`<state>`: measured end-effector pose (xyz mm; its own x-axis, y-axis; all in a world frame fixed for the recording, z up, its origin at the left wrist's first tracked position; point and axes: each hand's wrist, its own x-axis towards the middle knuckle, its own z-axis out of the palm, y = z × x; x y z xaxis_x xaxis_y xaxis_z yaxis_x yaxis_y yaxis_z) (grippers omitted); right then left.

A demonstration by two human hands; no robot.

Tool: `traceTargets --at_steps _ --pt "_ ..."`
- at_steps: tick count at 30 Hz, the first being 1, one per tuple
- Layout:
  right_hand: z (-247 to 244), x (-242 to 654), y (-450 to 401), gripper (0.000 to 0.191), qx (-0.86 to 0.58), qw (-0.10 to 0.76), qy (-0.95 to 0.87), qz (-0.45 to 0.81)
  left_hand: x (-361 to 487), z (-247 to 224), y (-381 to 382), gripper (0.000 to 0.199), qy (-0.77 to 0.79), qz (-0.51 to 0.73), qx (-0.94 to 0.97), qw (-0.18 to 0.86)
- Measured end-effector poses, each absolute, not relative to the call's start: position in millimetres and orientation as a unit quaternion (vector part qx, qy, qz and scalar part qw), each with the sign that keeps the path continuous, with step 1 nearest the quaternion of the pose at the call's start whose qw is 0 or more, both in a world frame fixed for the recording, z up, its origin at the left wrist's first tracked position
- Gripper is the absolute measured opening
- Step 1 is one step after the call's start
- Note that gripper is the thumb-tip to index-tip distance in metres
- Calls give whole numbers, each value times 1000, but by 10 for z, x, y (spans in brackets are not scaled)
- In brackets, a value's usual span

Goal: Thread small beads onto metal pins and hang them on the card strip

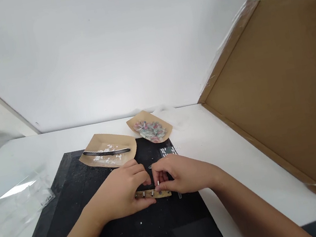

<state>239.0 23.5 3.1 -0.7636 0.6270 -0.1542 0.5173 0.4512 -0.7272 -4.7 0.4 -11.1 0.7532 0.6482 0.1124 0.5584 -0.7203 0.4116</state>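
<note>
One white wall (105, 54), behind everything; one white bench (192, 125); one brown cardboard panel (285, 85), standing at the right. One black mat (177, 232), on the bench, beneath my work. One heap of clear plastic (16, 215), left of the mat. My two hands: the left hand (128, 192) curled about the left end of a tan strip, the right hand (179, 173) pinching a small white piece above it. Two brown paper trays, farther back: the left tray (97, 140) with white bits and a long black tool (109, 152), the right tray (142, 115) with pale green and pink scraps. One tan strip (164, 194), on the mat, bearing little upright parts. One small white piece (158, 183), between thumb and finger.
</note>
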Motion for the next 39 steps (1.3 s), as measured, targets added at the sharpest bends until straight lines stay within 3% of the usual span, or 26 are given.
traceTargets --at_steps 9,39 --pt "72 2344 189 5 -351 17 -871 343 -10 -173 -21 17 349 79 916 179" --pt "72 2246 21 7 -430 -22 -868 247 32 -165 -58 12 379 59 907 174"
